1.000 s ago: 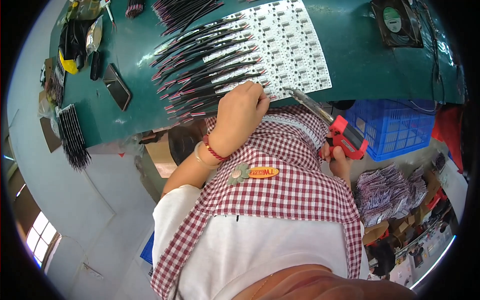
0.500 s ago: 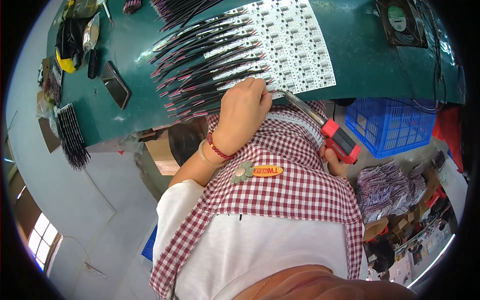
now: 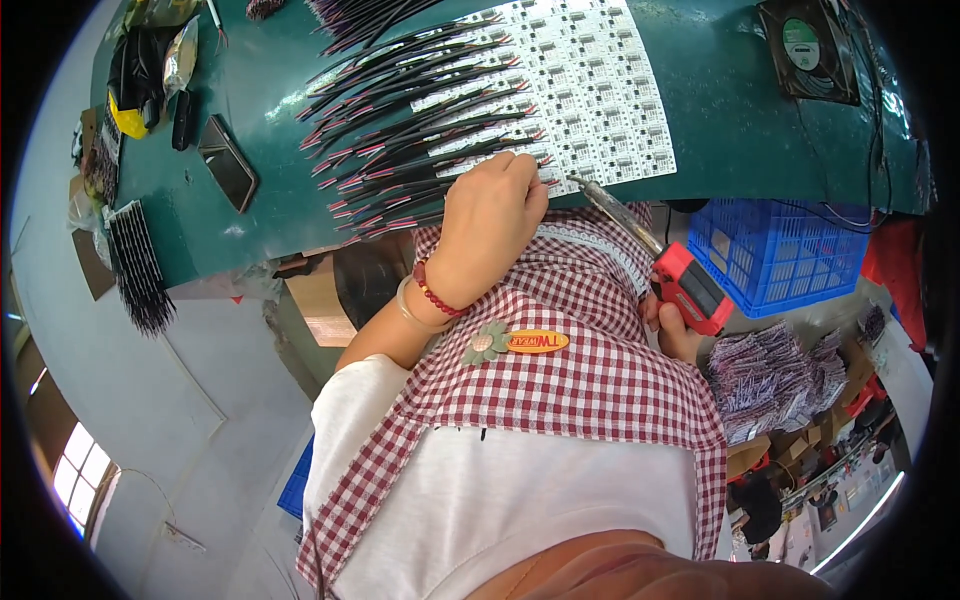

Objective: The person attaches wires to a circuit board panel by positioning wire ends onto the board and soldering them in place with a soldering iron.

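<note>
My left hand (image 3: pixel 497 212) is closed over the near edge of a white circuit board sheet (image 3: pixel 625 110), fingers pinched together. Coloured wire tips poke out just past them, from a black cable mostly hidden under the hand. Many similar black cables (image 3: pixel 400 150) with red and white stripped ends lie side by side across the left part of the sheet. My right hand (image 3: pixel 677 330), below the table edge, grips a red and black soldering iron (image 3: pixel 692 287). Its tip points up-left at the sheet's near edge, slightly right of my left fingertips.
On the green table (image 3: pixel 270 70) lie a phone (image 3: pixel 228 165), a bundle of black cables (image 3: pixel 140 265) at the left edge and a square fan (image 3: pixel 808 50) at far right. A blue crate (image 3: pixel 780 255) and stacked wire bundles (image 3: pixel 765 385) stand below, to the right.
The soldering iron's tip has moved slightly right, away from my left fingertips. My right hand has shifted a little right and down. My left hand stays nearly in place.
</note>
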Tool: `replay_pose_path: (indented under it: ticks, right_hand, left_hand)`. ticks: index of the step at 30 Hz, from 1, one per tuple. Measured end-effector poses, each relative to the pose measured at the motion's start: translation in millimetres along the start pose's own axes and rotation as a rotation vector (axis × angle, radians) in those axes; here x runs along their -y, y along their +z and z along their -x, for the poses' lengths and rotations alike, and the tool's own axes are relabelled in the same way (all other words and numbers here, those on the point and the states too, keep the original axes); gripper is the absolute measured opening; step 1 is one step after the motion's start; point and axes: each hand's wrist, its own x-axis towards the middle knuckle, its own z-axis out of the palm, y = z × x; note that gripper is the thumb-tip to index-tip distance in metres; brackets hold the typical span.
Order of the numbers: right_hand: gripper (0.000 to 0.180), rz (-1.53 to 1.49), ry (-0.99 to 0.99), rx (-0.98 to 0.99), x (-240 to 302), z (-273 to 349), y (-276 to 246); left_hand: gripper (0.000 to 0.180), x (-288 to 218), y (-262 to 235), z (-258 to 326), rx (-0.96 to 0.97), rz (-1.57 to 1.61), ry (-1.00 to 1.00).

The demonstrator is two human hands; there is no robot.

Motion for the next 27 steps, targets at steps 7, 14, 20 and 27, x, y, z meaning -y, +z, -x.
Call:
replay_pose_path:
  ticks: [7, 14, 20, 27]
  right_hand:
    - [0.024, 0.039, 0.009, -0.028, 6.0, 0.8, 8.3]
    - [0.024, 0.119, 0.051, -0.069, 3.0, 4.8, 10.6]
    - [0.028, 0.077, -0.010, 0.077, -1.7, -0.8, 0.9]
    - [0.028, -0.002, 0.013, -0.028, 0.9, 4.3, 5.8]
  left_hand:
    - [0.006, 2.0, -3.8, -3.8, 0.039, -0.023, 0.040]
    - [0.005, 0.1, -4.5, -3.1, 0.049, -0.032, 0.034]
    - [0.005, 0.0, -6.6, -3.6, 0.065, -0.043, 0.039]
    - [0.005, 0.7, -7.5, -4.0, 0.068, -0.036, 0.044]
